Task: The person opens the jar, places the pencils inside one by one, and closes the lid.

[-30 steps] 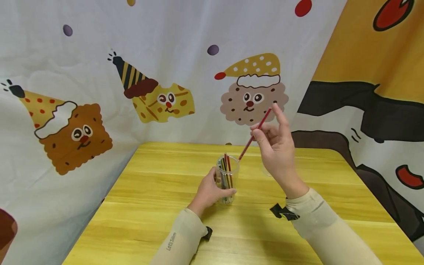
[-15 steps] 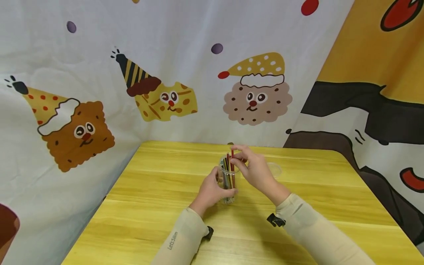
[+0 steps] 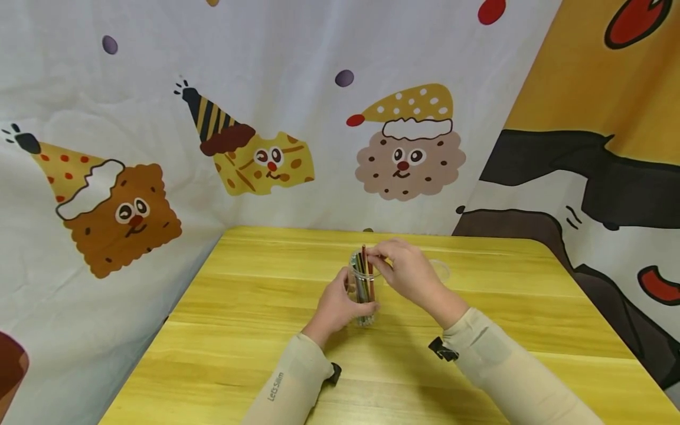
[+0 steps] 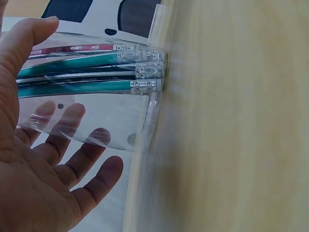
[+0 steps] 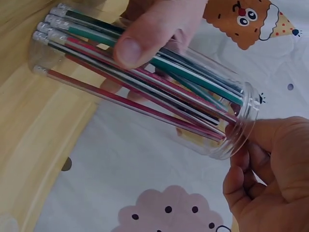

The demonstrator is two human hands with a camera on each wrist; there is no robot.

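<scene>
A clear plastic jar (image 3: 376,288) stands upright on the table, with several pencils (image 5: 203,84) in red, green and black inside. My left hand (image 3: 336,305) grips it low on its side, the thumb across the front and the fingers behind. At the jar's mouth, my right hand (image 3: 410,276) pinches the upper end of a red pencil (image 5: 120,99), which is down inside the jar. The right wrist view has those fingertips right at the rim, partly hidden behind it. Silvery pencil ends (image 4: 145,87) sit at the jar's base in the left wrist view.
A clear round lid (image 3: 440,271) lies on the wooden table (image 3: 255,307) behind the right hand. A white cloth (image 3: 276,59) printed with cartoon snacks hangs behind the table and along its left side.
My right hand has brought the red pencil from above and right of the jar over its mouth, then lowered it inside. The left hand has kept its grip on the jar.
</scene>
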